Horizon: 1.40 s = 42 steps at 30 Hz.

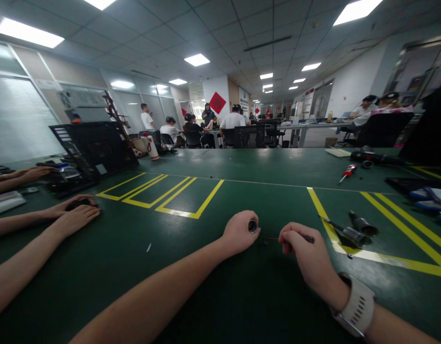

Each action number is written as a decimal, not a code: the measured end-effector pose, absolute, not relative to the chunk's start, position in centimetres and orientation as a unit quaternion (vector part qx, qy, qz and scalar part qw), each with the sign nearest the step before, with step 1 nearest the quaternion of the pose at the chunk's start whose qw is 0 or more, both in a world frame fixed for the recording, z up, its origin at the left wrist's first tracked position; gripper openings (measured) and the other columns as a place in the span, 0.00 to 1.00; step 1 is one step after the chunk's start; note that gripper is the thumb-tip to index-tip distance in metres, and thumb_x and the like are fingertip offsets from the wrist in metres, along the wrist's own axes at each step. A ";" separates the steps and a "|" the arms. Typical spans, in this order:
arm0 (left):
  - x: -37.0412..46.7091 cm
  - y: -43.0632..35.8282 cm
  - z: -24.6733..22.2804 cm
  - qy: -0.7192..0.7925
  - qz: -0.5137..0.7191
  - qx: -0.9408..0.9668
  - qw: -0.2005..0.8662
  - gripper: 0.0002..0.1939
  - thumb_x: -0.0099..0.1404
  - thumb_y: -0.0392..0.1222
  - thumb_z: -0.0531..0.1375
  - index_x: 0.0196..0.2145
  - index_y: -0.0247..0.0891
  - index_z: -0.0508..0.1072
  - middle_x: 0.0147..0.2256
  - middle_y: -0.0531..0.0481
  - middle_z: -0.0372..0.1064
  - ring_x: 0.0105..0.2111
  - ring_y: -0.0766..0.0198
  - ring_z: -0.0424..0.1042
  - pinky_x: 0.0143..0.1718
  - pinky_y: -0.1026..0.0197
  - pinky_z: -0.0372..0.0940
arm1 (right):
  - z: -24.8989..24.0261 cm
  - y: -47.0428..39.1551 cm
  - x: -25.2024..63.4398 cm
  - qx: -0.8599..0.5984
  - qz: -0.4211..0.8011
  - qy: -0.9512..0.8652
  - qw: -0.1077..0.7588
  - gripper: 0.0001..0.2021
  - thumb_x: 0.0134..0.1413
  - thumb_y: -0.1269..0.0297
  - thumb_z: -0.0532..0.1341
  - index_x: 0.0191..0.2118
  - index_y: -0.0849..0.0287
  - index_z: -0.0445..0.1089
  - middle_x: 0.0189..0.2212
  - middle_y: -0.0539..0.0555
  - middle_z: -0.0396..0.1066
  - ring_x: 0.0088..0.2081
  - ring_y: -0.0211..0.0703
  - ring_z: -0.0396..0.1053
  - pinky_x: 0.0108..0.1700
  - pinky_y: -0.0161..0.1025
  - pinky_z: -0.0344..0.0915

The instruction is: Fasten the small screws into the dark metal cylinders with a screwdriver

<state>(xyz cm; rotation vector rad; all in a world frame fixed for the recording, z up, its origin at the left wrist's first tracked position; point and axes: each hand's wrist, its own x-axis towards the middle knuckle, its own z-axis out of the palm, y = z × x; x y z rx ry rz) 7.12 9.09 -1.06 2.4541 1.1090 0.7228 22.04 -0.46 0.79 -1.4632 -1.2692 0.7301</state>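
My left hand [241, 232] is wrapped round a small dark cylindrical part [252, 226], whose round metal-rimmed end faces up towards me. To its right, my right hand [302, 247] grips a thin screwdriver [308, 239]. Its slender shaft points left towards the cylinder, and I cannot tell whether the tip touches anything. Just below that shaft a tiny dark ring-like piece [266, 243] lies on the green tabletop [220, 291]. Right of my right hand lie two metal cylindrical parts with dark stems, one nearer [355, 236] and one behind [366, 224].
A co-worker's hands [75, 212] rest on the table at left, with another person's hand [36, 174] beyond. A black computer case [102, 148] stands there. Yellow tape [197, 214] marks the surface. A red-handled screwdriver [348, 172] and a black tool [376, 156] lie at back right.
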 end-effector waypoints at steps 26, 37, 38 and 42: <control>6.9 9.1 -1.0 0.331 0.273 0.847 0.315 0.10 0.52 0.39 0.61 0.32 0.35 0.66 0.31 0.53 0.66 0.30 0.68 0.66 0.30 0.66 0.62 | -0.5 -0.1 23.0 -0.462 0.355 -0.472 0.661 0.10 0.48 0.69 0.54 0.19 0.56 0.64 0.17 0.47 0.59 0.22 0.38 0.56 0.24 0.37 0.52; 7.3 9.3 -1.3 0.343 0.242 0.888 0.187 0.04 0.53 0.38 0.58 0.27 0.35 0.68 0.26 0.53 0.65 0.27 0.67 0.63 0.27 0.65 0.56 | 0.8 -1.5 21.2 -0.492 0.159 -0.730 0.448 0.11 0.58 0.68 0.49 0.27 0.58 0.64 0.25 0.52 0.64 0.29 0.42 0.61 0.31 0.39 0.56; 7.3 9.2 -1.3 0.347 0.234 0.891 0.174 0.04 0.53 0.38 0.58 0.27 0.36 0.68 0.26 0.53 0.65 0.27 0.66 0.63 0.27 0.65 0.56 | 0.8 -1.6 21.1 -0.491 0.125 -0.751 0.423 0.11 0.58 0.69 0.49 0.28 0.58 0.65 0.26 0.53 0.65 0.29 0.42 0.61 0.31 0.39 0.55; 7.3 8.9 -1.1 0.351 0.207 0.906 0.118 0.03 0.54 0.37 0.57 0.28 0.36 0.69 0.27 0.52 0.66 0.29 0.65 0.64 0.29 0.64 0.57 | 1.1 -1.9 20.5 -0.498 0.024 -0.794 0.348 0.10 0.55 0.71 0.49 0.28 0.60 0.66 0.27 0.55 0.65 0.30 0.44 0.59 0.33 0.43 0.53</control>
